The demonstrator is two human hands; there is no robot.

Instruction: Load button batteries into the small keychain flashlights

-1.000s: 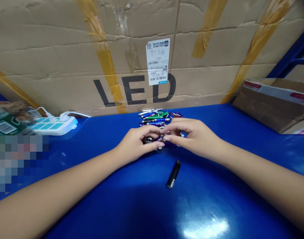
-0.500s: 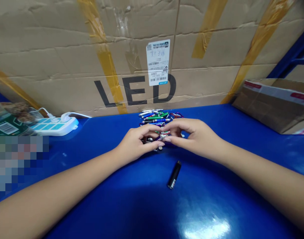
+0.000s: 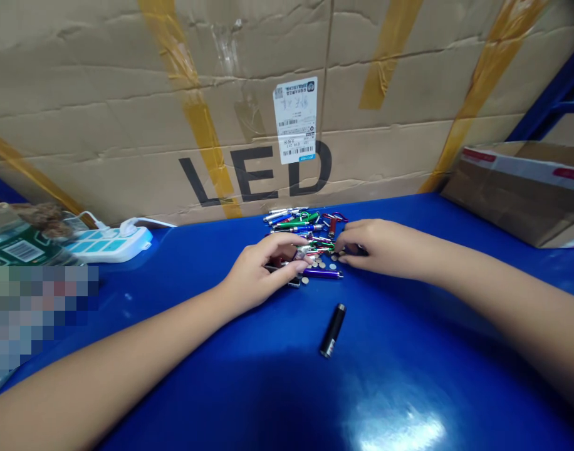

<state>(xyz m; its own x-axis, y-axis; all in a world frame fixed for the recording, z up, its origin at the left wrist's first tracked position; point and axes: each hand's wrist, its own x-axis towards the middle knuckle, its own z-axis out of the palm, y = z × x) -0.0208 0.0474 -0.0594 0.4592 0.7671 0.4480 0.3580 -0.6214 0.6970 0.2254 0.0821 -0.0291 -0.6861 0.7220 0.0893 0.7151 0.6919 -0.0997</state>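
Note:
Between the thumb and fingers of my left hand (image 3: pixel 261 266) is a small silvery piece (image 3: pixel 300 255); its exact kind is unclear. My right hand (image 3: pixel 374 247) reaches down at the right of the pile, thumb and fingertips curled together over small round button cells (image 3: pixel 334 257). What its fingertips grip, if anything, is hidden. More button cells (image 3: pixel 305 280) lie below my left fingertips. A purple metal tube (image 3: pixel 322 274) rests just under both hands. Nearer to me lies a black cylindrical tube (image 3: pixel 333 331), tilted, with silver ends.
Several coloured metal penlights (image 3: pixel 306 227) with carabiner clips are heaped behind my hands on the blue table (image 3: pixel 268 388). A large cardboard box (image 3: pixel 127 125) stands behind. At left are a power strip (image 3: pixel 120 244) and a green-labelled container (image 3: pixel 21 241); an open carton (image 3: pixel 512 194) is at right.
My right hand has parted from my left and moved right, down to the button cells. My left hand stays in place with the silvery piece. The purple tube has come into view.

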